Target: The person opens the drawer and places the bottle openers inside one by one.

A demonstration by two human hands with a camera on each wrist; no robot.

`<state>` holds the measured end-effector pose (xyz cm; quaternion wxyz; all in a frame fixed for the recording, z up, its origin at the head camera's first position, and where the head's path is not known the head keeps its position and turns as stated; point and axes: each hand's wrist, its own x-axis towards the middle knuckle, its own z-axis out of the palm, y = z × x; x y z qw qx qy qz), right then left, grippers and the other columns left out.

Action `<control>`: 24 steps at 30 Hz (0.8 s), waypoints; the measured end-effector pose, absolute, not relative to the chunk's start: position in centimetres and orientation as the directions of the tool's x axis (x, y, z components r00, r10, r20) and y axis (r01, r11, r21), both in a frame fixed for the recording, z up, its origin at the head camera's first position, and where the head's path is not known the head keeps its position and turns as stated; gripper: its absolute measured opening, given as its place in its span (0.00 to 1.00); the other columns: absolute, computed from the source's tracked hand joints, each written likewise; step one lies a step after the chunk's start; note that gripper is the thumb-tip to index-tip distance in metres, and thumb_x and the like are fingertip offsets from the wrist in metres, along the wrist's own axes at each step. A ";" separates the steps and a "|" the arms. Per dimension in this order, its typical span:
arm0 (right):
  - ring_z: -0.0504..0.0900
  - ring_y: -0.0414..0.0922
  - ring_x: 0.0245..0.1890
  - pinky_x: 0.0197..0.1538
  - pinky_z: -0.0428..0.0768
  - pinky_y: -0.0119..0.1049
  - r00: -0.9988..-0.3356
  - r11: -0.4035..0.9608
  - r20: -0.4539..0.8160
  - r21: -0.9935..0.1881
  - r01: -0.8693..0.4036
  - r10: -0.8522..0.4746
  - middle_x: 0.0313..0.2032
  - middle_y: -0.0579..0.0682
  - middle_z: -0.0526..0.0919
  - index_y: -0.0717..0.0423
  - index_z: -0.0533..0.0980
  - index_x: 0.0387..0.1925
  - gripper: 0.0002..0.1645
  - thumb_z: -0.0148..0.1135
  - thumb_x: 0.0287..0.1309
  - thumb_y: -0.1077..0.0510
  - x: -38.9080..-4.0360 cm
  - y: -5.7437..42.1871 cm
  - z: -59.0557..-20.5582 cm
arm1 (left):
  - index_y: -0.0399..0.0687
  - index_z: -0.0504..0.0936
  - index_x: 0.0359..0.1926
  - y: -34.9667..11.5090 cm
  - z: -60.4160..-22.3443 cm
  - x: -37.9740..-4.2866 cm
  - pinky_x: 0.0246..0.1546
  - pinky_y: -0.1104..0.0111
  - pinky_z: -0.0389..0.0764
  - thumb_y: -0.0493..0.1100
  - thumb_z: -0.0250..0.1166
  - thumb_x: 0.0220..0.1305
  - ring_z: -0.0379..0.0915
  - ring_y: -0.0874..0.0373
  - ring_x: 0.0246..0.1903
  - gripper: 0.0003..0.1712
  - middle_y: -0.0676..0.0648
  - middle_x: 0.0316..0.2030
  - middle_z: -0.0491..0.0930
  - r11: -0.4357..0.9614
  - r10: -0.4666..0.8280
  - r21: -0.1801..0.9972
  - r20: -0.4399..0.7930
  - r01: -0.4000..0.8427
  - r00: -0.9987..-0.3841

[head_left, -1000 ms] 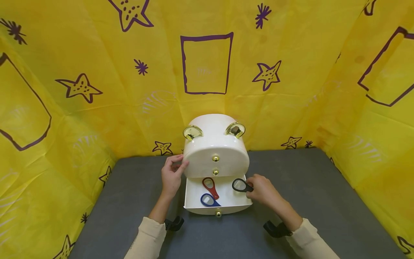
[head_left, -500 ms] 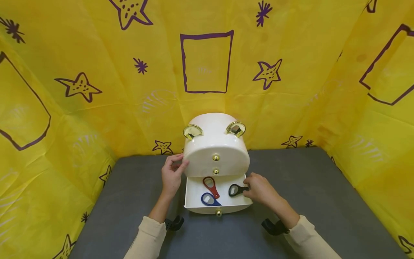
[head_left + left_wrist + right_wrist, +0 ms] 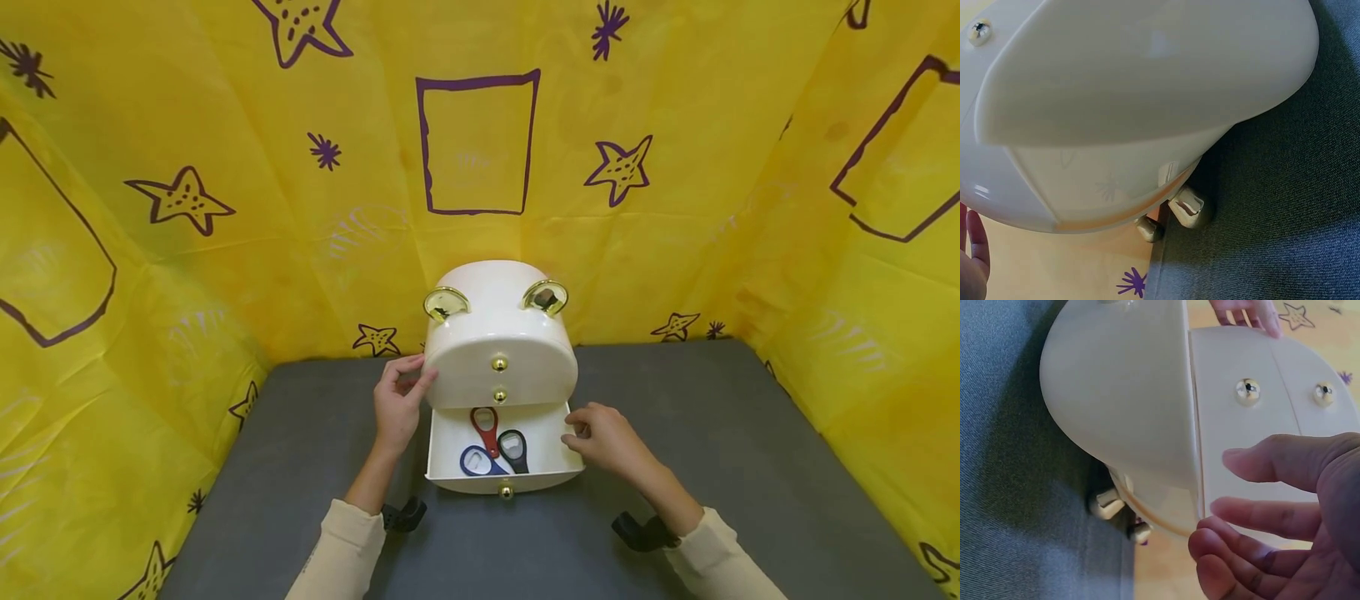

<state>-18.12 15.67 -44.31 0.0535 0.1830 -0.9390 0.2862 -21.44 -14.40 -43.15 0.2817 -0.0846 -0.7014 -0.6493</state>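
Observation:
A white drawer box (image 3: pixel 498 367) with gold knobs and gold ear-like trims stands on the table. Its bottom drawer (image 3: pixel 551 467) is pulled out. Inside lie three teardrop-shaped tools that look like bottle openers: a red bottle opener (image 3: pixel 492 439), a blue bottle opener (image 3: pixel 495 468) and a black bottle opener (image 3: pixel 522 462), close together near the front. My left hand (image 3: pixel 396 412) rests against the box's left side, thumb by the front edge. At the drawer's right wall is my right hand (image 3: pixel 607 437), thumb and fingers apart in the right wrist view (image 3: pixel 1285 519), holding nothing.
A dark grey tabletop (image 3: pixel 315 483) lies under the box. Yellow cloth (image 3: pixel 285 250) with purple drawings hangs behind and at both sides. Each wrist wears a black strap (image 3: pixel 405 517). Gold feet (image 3: pixel 1188 206) show beneath the box in the left wrist view.
My right hand lowered the black bottle opener into the drawer and let go. It now lies further left, beside the red and blue ones. My left hand has stayed on the box.

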 end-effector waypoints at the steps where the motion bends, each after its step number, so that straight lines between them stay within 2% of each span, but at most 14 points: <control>1: 0.75 0.42 0.25 0.30 0.73 0.32 -0.928 0.764 0.208 -0.526 -0.373 -0.310 0.24 0.49 0.79 0.59 0.84 0.31 0.07 0.70 0.47 0.61 -18.1 15.7 -44.4 | 0.22 0.78 0.42 -14.4 -43.1 -21.4 0.38 0.82 0.77 0.26 0.69 0.53 0.74 0.71 0.42 0.14 0.27 0.45 0.75 0.142 -0.246 0.863 0.506 0.486 -0.827; 6: 0.78 0.43 0.27 0.32 0.77 0.32 -0.936 0.745 0.200 -0.568 -0.351 -0.289 0.27 0.49 0.80 0.61 0.84 0.35 0.10 0.71 0.49 0.61 -17.8 15.9 -44.4 | 0.22 0.78 0.42 -14.4 -43.1 -21.3 0.38 0.82 0.77 0.26 0.69 0.53 0.74 0.71 0.42 0.14 0.26 0.45 0.75 0.150 -0.240 0.856 0.516 0.494 -0.822; 16: 0.76 0.38 0.28 0.32 0.77 0.28 -0.949 0.710 0.174 -0.632 -0.312 -0.262 0.27 0.47 0.80 0.63 0.83 0.38 0.11 0.70 0.52 0.62 -17.4 16.0 -44.5 | 0.22 0.78 0.41 -14.4 -43.3 -21.4 0.38 0.83 0.78 0.26 0.69 0.53 0.74 0.71 0.41 0.14 0.26 0.45 0.76 0.151 -0.238 0.848 0.529 0.507 -0.814; 24: 0.75 0.34 0.27 0.30 0.77 0.27 -0.936 0.627 0.245 -0.695 -0.352 -0.253 0.27 0.46 0.80 0.64 0.83 0.37 0.10 0.70 0.52 0.64 -16.3 15.8 -44.7 | 0.22 0.78 0.42 -14.4 -43.1 -21.3 0.38 0.82 0.78 0.26 0.69 0.54 0.74 0.72 0.40 0.15 0.27 0.45 0.76 0.151 -0.241 0.858 0.514 0.491 -0.823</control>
